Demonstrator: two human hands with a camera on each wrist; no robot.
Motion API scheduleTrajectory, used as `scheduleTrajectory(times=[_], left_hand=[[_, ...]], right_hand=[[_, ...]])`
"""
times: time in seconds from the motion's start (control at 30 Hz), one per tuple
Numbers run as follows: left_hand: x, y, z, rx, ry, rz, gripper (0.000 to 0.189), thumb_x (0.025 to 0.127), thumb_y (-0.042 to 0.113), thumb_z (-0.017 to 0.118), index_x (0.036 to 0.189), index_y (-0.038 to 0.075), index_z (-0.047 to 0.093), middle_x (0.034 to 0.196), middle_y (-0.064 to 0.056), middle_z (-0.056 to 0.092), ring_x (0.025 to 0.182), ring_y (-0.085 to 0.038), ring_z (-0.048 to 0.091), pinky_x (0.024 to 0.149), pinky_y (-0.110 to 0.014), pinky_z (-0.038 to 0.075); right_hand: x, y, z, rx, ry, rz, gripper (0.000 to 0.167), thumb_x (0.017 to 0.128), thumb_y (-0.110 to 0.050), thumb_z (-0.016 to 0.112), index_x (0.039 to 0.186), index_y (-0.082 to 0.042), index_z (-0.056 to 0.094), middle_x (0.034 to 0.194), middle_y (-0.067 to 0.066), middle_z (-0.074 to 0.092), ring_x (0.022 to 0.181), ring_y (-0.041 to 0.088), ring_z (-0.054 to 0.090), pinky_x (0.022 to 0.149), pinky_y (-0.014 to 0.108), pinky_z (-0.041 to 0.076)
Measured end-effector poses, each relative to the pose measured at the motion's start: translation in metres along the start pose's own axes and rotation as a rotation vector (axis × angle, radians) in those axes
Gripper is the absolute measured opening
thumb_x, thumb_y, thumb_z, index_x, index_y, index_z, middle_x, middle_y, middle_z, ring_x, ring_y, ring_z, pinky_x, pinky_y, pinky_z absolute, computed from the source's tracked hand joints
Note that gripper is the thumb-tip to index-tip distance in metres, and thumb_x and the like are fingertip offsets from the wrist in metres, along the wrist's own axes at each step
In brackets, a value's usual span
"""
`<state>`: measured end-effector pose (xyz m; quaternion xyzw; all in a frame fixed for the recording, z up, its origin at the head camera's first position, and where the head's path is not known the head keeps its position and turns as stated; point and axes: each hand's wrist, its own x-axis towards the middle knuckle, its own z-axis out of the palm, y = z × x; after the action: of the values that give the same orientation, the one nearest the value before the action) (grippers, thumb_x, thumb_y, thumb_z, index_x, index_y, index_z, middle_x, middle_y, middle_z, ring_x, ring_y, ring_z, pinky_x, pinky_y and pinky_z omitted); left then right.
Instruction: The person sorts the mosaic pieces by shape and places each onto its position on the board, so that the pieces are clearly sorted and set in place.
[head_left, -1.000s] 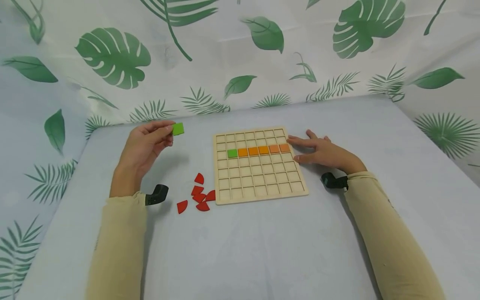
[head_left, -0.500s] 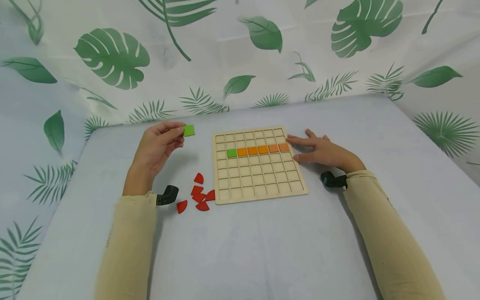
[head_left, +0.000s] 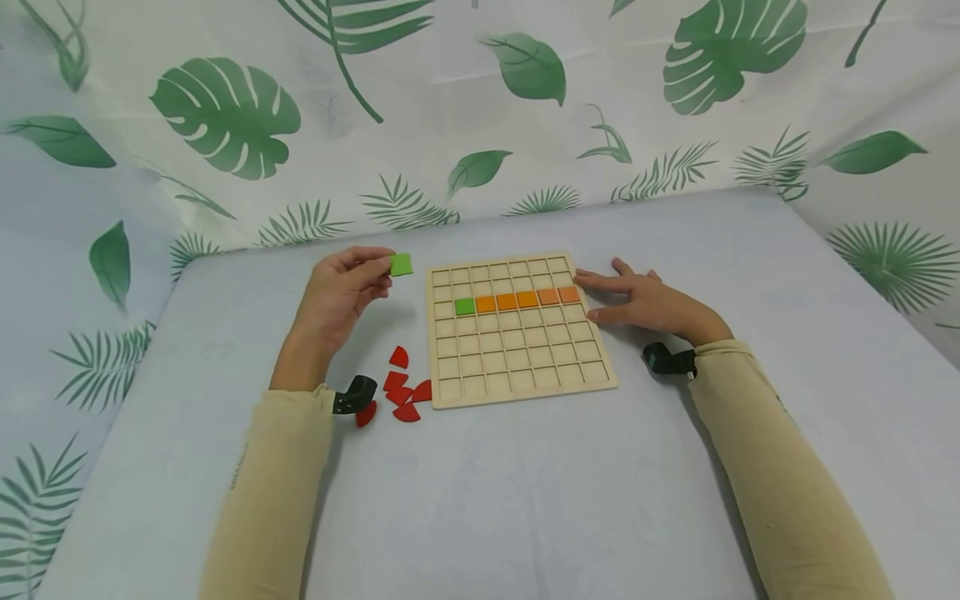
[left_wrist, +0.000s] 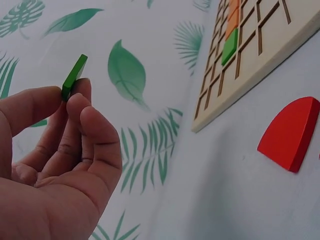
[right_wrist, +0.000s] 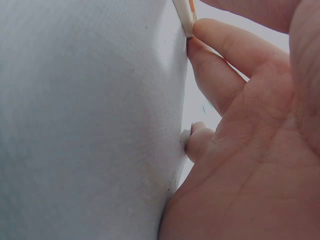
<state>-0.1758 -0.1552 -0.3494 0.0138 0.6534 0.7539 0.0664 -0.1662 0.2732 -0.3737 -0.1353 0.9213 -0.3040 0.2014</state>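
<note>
"While we're on head view, hands?"
"Left hand [head_left: 333, 304] pinches a green tile [head_left: 401, 264], raised left of the board [head_left: 517, 340]; right hand [head_left: 652, 307], fingers spread, touches board's right edge."
"Left wrist?"
"Tile between thumb and fingers; red piece [left_wrist: 290, 132] on tabletop [left_wrist: 220, 200]."
"Right wrist?"
"Fingertips against the board edge, gripping nothing."

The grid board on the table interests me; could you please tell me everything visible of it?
The grid board is pale, looks wooden and roughly square, with a plain rim and dark-lined square cells. It lies flat on the table. In the third row from its far edge, left to right, come one bare cell, a green tile, three orange tiles and two lighter orange tiles. Fingers of the right hand touch its right edge.
</note>
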Motion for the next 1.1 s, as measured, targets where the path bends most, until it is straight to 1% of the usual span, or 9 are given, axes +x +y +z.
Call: scheduleTrajectory(times=[0.17, 0.27, 0.33, 0.43, 0.57, 0.67, 0.77, 0.93, 1.1], left_hand=[[0.001, -0.002, 0.005, 0.014, -0.003, -0.006, 0.025, 0.107, 0.010, 0.067, 0.127, -0.005, 0.067, 0.111, -0.007, 0.069, 0.089, -0.019, 0.062, 0.080, -0.021, 0.056], [0.002, -0.004, 0.007, 0.025, -0.010, -0.014, 0.025, 0.107, 0.010, 0.067, 0.126, -0.005, 0.068, 0.112, -0.007, 0.070, 0.092, -0.021, 0.063, 0.081, -0.022, 0.055], [0.002, -0.006, 0.008, 0.041, -0.016, -0.021, 0.026, 0.107, 0.011, 0.067, 0.127, -0.004, 0.068, 0.113, -0.006, 0.070, 0.096, -0.023, 0.064, 0.083, -0.024, 0.055], [0.003, -0.008, 0.010, 0.082, -0.018, -0.034, 0.028, 0.107, 0.013, 0.068, 0.130, -0.004, 0.068, 0.116, -0.006, 0.070, 0.101, -0.024, 0.064, 0.091, -0.032, 0.054], [0.003, -0.010, 0.011, 0.161, -0.004, -0.054, 0.031, 0.106, 0.017, 0.069, 0.131, -0.002, 0.069, 0.119, -0.006, 0.071, 0.107, -0.025, 0.063, 0.097, -0.038, 0.051], [0.003, -0.013, 0.012, 0.221, 0.007, -0.075, 0.031, 0.106, 0.019, 0.070, 0.130, 0.000, 0.070, 0.120, -0.006, 0.071, 0.112, -0.027, 0.062, 0.096, -0.037, 0.050], [0.004, -0.014, 0.012, 0.259, 0.003, -0.099, 0.032, 0.105, 0.021, 0.070, 0.130, 0.000, 0.071, 0.120, -0.006, 0.070, 0.115, -0.027, 0.060, 0.096, -0.037, 0.050], [0.006, -0.019, 0.012, 0.289, -0.013, -0.129, 0.034, 0.105, 0.021, 0.071, 0.130, -0.002, 0.070, 0.118, -0.006, 0.069, 0.112, -0.027, 0.059, 0.096, -0.038, 0.049], [0.007, -0.022, 0.014, 0.312, 0.007, -0.161, 0.033, 0.105, 0.021, 0.072, 0.129, -0.002, 0.071, 0.117, -0.007, 0.070, 0.112, -0.028, 0.059, 0.094, -0.037, 0.049]], right_hand=[[-0.001, 0.000, 0.000, -0.001, -0.001, 0.007, 0.074, 0.103, -0.038, 0.072, 0.166, -0.015, 0.040, 0.177, 0.018, 0.014, 0.161, 0.044, -0.014, 0.118, 0.070, -0.019], [-0.001, -0.001, -0.001, 0.002, -0.001, 0.010, 0.074, 0.103, -0.038, 0.072, 0.166, -0.015, 0.040, 0.177, 0.018, 0.013, 0.161, 0.044, -0.015, 0.117, 0.071, -0.019], [-0.001, -0.001, 0.000, 0.004, -0.002, 0.010, 0.074, 0.103, -0.038, 0.072, 0.166, -0.015, 0.040, 0.177, 0.017, 0.014, 0.160, 0.044, -0.015, 0.117, 0.071, -0.019], [0.000, -0.001, 0.000, 0.003, -0.002, 0.008, 0.074, 0.103, -0.038, 0.071, 0.166, -0.015, 0.040, 0.177, 0.017, 0.016, 0.161, 0.044, -0.015, 0.117, 0.071, -0.019], [0.000, 0.001, 0.000, 0.003, 0.001, 0.001, 0.074, 0.103, -0.037, 0.072, 0.166, -0.014, 0.040, 0.176, 0.016, 0.017, 0.161, 0.044, -0.015, 0.117, 0.070, -0.020], [0.000, 0.001, 0.000, 0.007, 0.002, 0.001, 0.074, 0.103, -0.037, 0.072, 0.166, -0.014, 0.041, 0.176, 0.016, 0.016, 0.161, 0.044, -0.015, 0.117, 0.070, -0.020], [0.000, 0.001, 0.001, 0.005, 0.001, 0.002, 0.074, 0.103, -0.038, 0.072, 0.166, -0.015, 0.040, 0.177, 0.018, 0.015, 0.161, 0.044, -0.015, 0.117, 0.070, -0.020], [0.000, 0.001, 0.001, 0.002, -0.001, 0.005, 0.074, 0.103, -0.038, 0.072, 0.166, -0.015, 0.040, 0.176, 0.020, 0.012, 0.161, 0.044, -0.015, 0.117, 0.071, -0.020], [0.001, 0.002, 0.001, 0.000, -0.001, 0.007, 0.074, 0.103, -0.038, 0.071, 0.166, -0.015, 0.040, 0.176, 0.020, 0.013, 0.161, 0.043, -0.015, 0.117, 0.070, -0.020]])
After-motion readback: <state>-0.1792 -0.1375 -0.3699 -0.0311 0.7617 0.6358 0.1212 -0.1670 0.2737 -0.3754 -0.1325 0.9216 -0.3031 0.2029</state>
